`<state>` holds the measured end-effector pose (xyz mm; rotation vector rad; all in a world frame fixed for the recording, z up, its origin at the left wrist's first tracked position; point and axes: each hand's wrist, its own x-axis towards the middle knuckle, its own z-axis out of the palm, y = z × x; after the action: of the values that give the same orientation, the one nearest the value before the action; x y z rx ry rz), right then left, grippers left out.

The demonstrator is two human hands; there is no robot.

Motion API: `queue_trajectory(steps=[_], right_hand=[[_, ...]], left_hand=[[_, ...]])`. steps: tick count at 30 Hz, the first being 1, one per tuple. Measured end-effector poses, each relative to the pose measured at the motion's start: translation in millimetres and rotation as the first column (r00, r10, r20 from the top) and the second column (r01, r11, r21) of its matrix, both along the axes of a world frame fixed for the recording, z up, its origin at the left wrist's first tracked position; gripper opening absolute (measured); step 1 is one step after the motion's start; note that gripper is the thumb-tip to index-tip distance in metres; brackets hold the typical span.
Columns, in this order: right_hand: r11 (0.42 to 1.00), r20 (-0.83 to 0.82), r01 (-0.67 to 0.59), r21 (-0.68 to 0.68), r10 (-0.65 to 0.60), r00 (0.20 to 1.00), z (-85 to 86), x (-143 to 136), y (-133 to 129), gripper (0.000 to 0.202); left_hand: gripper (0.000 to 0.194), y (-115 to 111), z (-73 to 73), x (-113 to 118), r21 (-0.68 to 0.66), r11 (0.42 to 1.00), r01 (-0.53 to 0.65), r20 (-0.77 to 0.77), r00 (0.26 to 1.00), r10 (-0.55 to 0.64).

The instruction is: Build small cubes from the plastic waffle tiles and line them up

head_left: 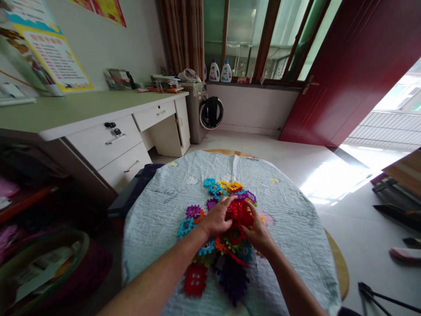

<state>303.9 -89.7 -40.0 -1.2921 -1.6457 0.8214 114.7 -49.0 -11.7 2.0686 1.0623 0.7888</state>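
Observation:
Red interlocking plastic pieces (239, 211) are held between my two hands, above a pile of similar pieces. My left hand (217, 218) grips them from the left, its thumb low and fingers on top. On the other side my right hand (257, 226) closes around their right edge. Whether the red pieces are joined together I cannot tell. Around my hands lie blue pieces (186, 226), a purple piece (193, 211), a yellow piece (236, 187) and a flat red piece (195, 279). A dark purple piece (232, 277) lies nearest me. My hands hide part of the pile.
The round table has a pale blue cloth (154, 228). A desk with drawers (108, 136) stands left, with a washing machine (197, 109) beyond it. A basket (75, 263) is at lower left. A red door (329, 79) stands right; a dark stand (371, 292) is at lower right.

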Motion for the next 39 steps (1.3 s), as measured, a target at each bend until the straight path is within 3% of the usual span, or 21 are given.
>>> queue_trajectory(steps=[3, 7, 10, 12, 16, 20, 23, 26, 30, 33, 36, 39], right_hand=[[0.998, 0.017, -0.032, -0.058, 0.033, 0.999, 13.4, 7.7, 1.3, 0.062], [0.990, 0.129, 0.136, -0.034, -0.131, 0.983, 20.5, 24.2, 7.6, 0.027], [0.969, 0.186, 0.248, -0.008, -0.243, 0.952, 15.1, 38.8, 13.3, 0.027], [0.960, 0.268, 0.281, -0.006, -0.269, 0.925, 8.8, 47.9, 14.8, 0.031], [0.941, 0.471, 0.336, -0.040, -0.279, 0.837, -4.4, 60.5, 12.0, 0.048], [0.936, 0.561, 0.352, -0.011, -0.285, 0.777, -13.2, 60.7, 8.7, 0.058], [0.956, 0.512, 0.292, -0.007, -0.248, 0.823, -14.1, 49.9, 8.5, 0.057], [0.977, 0.471, 0.211, -0.026, -0.174, 0.865, -9.1, 35.6, 7.6, 0.061], [0.994, 0.427, 0.093, -0.057, -0.060, 0.902, 7.3, 23.0, 3.6, 0.061], [0.997, 0.333, -0.075, -0.030, 0.081, 0.940, 25.7, 16.6, -0.3, 0.043], [0.966, 0.186, -0.257, -0.014, 0.255, 0.949, 41.2, 8.4, -4.7, 0.026], [0.943, 0.129, -0.332, -0.009, 0.330, 0.935, 43.9, 1.0, -9.5, 0.029]], left_hand=[[0.081, 1.4, 11.1, 6.8, 0.031, 0.999, 0.018, 0.044, 0.999, -0.019], [0.064, 24.8, 28.4, 14.5, 0.016, 1.000, 0.023, 0.078, 0.997, -0.024], [0.045, 57.5, 35.1, 25.0, 0.109, 0.994, -0.028, -0.048, 0.998, 0.033], [0.041, 80.7, 34.8, 32.1, 0.138, 0.989, -0.043, -0.238, 0.968, 0.075], [0.066, 113.2, 27.5, 39.4, -0.016, 0.992, -0.124, -0.554, 0.827, 0.095], [0.093, 118.2, 19.5, 35.6, -0.125, 0.987, -0.100, -0.579, 0.815, 0.009], [0.096, 105.9, 14.0, 26.6, -0.098, 0.995, -0.029, -0.551, 0.834, -0.031], [0.070, 83.8, 10.4, 11.1, -0.036, 0.999, 0.029, -0.487, 0.872, -0.043], [0.045, 45.1, 15.4, -19.5, -0.046, 0.994, 0.096, -0.317, 0.942, -0.106], [0.041, 9.9, 23.6, -46.5, -0.016, 0.996, 0.087, -0.272, 0.958, -0.089], [0.050, -33.3, 23.2, -74.5, 0.025, 1.000, 0.014, -0.260, 0.965, -0.007], [0.093, -79.5, 6.7, -98.8, 0.036, 0.996, -0.081, -0.293, 0.952, 0.088]])
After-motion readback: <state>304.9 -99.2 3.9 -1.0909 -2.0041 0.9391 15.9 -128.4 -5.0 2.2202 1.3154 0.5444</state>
